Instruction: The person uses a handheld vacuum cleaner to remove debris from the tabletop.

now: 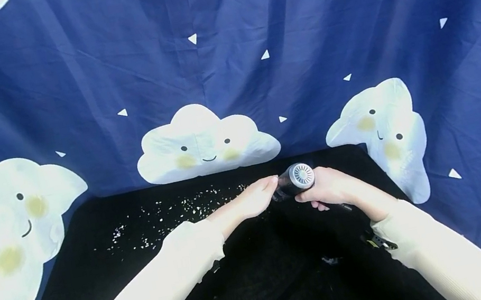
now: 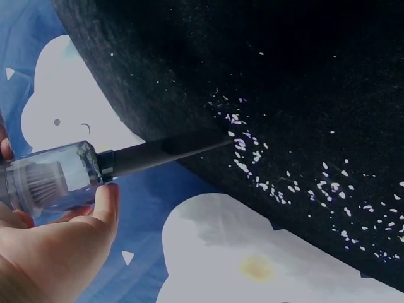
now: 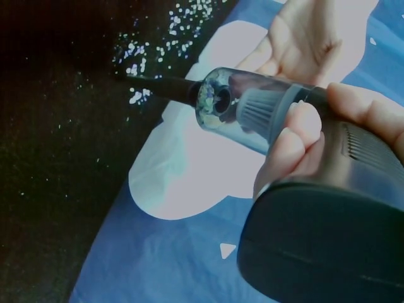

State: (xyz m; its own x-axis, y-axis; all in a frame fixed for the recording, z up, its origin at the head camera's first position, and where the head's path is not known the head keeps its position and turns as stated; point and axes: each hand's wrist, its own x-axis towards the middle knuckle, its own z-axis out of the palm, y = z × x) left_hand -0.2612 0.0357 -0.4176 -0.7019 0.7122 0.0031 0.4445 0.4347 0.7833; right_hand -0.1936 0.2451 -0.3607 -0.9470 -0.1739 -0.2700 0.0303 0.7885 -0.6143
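A handheld vacuum [image 1: 284, 185] with a clear dust canister [image 2: 60, 180] and a dark flat nozzle [image 2: 167, 153] is held between both hands. My right hand [image 1: 331, 186] grips its grey body, fingers wrapped round behind the canister [image 3: 230, 107]. From the other side my left hand [image 1: 256, 198] holds the front of the canister, its fingers partly hidden behind it. Pale bits stick inside the canister's front end. In the left wrist view the nozzle tip overlaps the edge of the scattered white bits [image 2: 243, 144] on the black cloth.
White bits [image 1: 192, 206] spread over the back left of the black-covered table [image 1: 255, 287]. A blue curtain [image 1: 221, 40] with white clouds hangs behind and beside it. A small pale scrap [image 1: 331, 260] lies near the front, right of the middle.
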